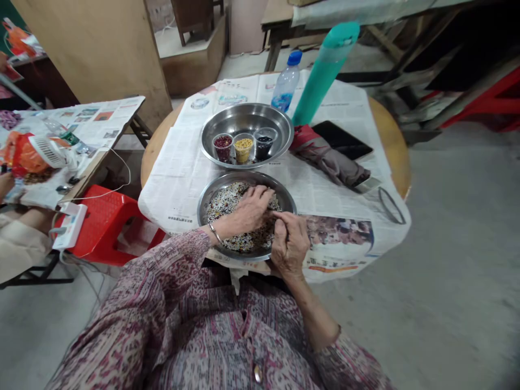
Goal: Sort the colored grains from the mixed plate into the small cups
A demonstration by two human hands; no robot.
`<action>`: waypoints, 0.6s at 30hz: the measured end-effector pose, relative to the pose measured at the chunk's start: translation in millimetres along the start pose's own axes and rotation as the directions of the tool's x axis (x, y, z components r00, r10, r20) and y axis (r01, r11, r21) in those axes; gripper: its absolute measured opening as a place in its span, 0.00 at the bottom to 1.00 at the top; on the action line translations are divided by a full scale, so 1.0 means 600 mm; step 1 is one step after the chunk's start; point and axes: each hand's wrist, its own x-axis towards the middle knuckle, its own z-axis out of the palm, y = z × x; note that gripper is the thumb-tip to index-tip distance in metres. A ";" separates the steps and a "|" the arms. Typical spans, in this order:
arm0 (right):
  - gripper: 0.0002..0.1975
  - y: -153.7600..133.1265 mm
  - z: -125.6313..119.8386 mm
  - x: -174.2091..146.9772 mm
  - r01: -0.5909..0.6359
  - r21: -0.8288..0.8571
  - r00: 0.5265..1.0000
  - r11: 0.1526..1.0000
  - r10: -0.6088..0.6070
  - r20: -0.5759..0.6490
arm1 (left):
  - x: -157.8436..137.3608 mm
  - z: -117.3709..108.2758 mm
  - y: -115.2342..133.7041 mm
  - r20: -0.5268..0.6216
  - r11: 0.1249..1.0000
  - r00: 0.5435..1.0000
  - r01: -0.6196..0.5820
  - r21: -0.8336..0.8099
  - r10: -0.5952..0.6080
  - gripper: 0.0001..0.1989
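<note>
A steel bowl (203,201) near me holds a mix of white rice and darker and yellow grains (226,201). My left hand (252,208), with a bracelet at the wrist, lies over the mix, its fingers stretched out and touching the grains. At the bowl's right rim is my right hand (290,238), fingers curled and thumb against them; what they pinch, if anything, is hidden. Behind stands a larger steel basin (207,122) with three clear cups: dark red beans (223,147), yellow kernels (242,149) and black beans (264,145).
Newspaper (174,179) covers the round table. A water bottle (285,81), a tall teal bottle-like object (327,73), a folded umbrella (329,157) and a dark tablet-like object (341,140) lie or stand at right. A red stool (105,225) and a person's arm (5,185) are at left.
</note>
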 end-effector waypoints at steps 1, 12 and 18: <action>0.12 -0.001 0.000 0.000 -0.003 0.003 1.000 1.000 0.003 -0.001 | -0.004 -0.002 0.004 0.020 0.997 0.997 -0.071 -0.026 0.072 0.22; 0.12 -0.002 -0.002 0.000 -0.025 0.009 1.000 1.000 0.025 0.005 | -0.135 -0.080 -0.061 0.105 0.943 0.937 -0.327 -0.064 0.332 0.09; 0.11 0.001 -0.001 -0.002 0.008 -0.014 0.999 1.000 -0.007 0.039 | -0.163 -0.068 -0.072 -0.093 0.997 0.993 0.072 0.032 -0.069 0.10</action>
